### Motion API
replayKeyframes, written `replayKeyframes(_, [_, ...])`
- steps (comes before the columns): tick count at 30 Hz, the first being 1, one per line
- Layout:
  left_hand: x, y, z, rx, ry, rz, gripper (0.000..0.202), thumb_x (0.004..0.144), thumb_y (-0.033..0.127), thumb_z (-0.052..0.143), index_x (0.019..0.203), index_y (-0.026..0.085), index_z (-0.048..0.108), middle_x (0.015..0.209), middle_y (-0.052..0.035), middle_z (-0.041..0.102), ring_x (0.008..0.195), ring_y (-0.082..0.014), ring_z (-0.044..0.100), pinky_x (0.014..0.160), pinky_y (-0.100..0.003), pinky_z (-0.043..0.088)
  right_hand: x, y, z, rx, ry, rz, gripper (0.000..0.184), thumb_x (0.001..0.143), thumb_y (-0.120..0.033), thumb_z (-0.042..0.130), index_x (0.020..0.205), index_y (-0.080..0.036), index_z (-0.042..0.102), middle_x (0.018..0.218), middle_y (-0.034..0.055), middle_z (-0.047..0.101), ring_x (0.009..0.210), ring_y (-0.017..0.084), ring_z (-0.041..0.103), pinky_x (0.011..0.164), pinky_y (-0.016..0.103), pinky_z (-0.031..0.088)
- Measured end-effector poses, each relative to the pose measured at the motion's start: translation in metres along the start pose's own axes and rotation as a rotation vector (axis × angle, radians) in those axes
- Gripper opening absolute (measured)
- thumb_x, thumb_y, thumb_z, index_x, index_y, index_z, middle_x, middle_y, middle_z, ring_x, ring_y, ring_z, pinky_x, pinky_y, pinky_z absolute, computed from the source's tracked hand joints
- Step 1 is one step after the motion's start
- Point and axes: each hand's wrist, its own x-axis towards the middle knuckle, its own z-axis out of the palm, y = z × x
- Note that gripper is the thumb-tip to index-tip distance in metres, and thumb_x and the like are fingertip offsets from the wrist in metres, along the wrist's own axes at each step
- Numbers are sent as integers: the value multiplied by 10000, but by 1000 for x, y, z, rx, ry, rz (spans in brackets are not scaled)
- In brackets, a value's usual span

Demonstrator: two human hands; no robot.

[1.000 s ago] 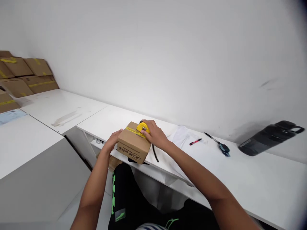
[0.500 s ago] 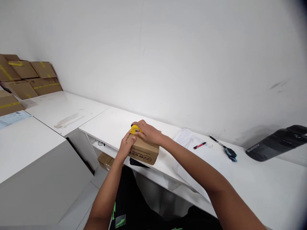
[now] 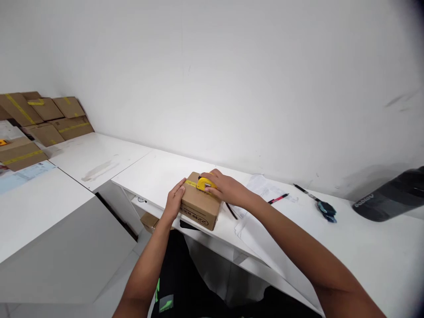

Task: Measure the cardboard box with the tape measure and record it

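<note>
I'm bracing the seemingly light, stiff box (image 3: 199,208) at the table's (image 3: 155,170) near edge, left hand (image 3: 174,199) flat on its end, right hand (image 3: 226,188) clutching the tape measure (image 3: 204,183).

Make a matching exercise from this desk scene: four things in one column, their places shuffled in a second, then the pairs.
1 tape measure
2 red pen
3 stacked cartons
4 left hand

a far left, by the wall
b on the desk, right of the right hand
c atop the small box
d holding the small box's left end

Pairs: 1c, 2b, 3a, 4d
</note>
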Motion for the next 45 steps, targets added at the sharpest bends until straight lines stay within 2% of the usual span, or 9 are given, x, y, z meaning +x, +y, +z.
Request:
replayKeyframes(3, [-1,2,10,-10,-25,-1,520,845,428,553,1309,195,591,1371,-63,577,1271,-258,502,1084,-374,349,24,-4,1,-58,-22,-50,404,941,-323,453,1345,-307,437,1151,72,525,745,176,599,673,293,435])
replayKeyframes(8, [2,-1,18,-46,14,-16,556,808,432,585,1299,170,590,1345,-76,595,1230,-269,534,1037,-372,392,67,-13,-1,-214,-104,-95,382,920,-318,470,1298,-260,475,1153,102,537,732,199,607,609,287,391])
replayKeyframes(12, [6,-4,20,-53,20,-13,459,800,406,587,1188,175,671,1258,-70,656,1178,-264,571,1021,-379,407,69,-16,-6,-276,-173,-87,336,907,-332,484,1233,-253,510,1108,102,552,739,209,613,569,273,362])
replayKeyframes(16, [6,-3,21,-32,33,-14,420,802,347,561,1163,177,691,1245,-62,666,1172,-251,574,1028,-372,400,32,-16,-14,-296,-154,-33,325,910,-319,490,1225,-245,521,1078,106,550,632,177,578,518,274,335])
replayKeyframes(23, [4,2,21,-1,24,-16,420,812,346,548,1165,168,689,1249,-56,664,1196,-247,559,1049,-372,385,-70,4,-37,-185,-152,148,359,940,-323,453,1299,-327,470,1039,54,542,563,123,544,499,253,357])
replayKeyframes(28, [7,1,22,-35,33,-16,438,813,358,553,1178,152,678,1230,-73,672,1175,-253,568,1030,-385,403,-93,11,-43,-147,-183,217,359,966,-376,400,1319,-332,444,1080,53,539,639,137,569,554,256,397])
replayKeyframes(34, [6,-1,22,-68,44,-25,445,807,371,566,1180,158,679,1228,-82,672,1173,-261,572,1024,-395,412,-72,8,-41,-99,-143,169,388,958,-381,423,1344,-345,427,1126,50,555,704,151,584,620,270,416])
replayKeyframes(40, [6,-2,25,-51,45,-20,436,800,355,563,1159,145,692,1218,-85,677,1163,-267,576,1025,-395,406,-23,-4,-24,-129,-111,107,437,923,-392,472,1352,-313,442,1119,58,572,751,179,598,625,266,393])
replayKeyframes(45, [6,-7,27,-83,36,8,439,805,346,572,1179,144,679,1249,-87,661,1186,-267,566,1036,-390,399,18,-17,-2,-177,-11,59,557,902,-374,475,1430,-240,361,1180,109,569,789,215,606,631,278,386])
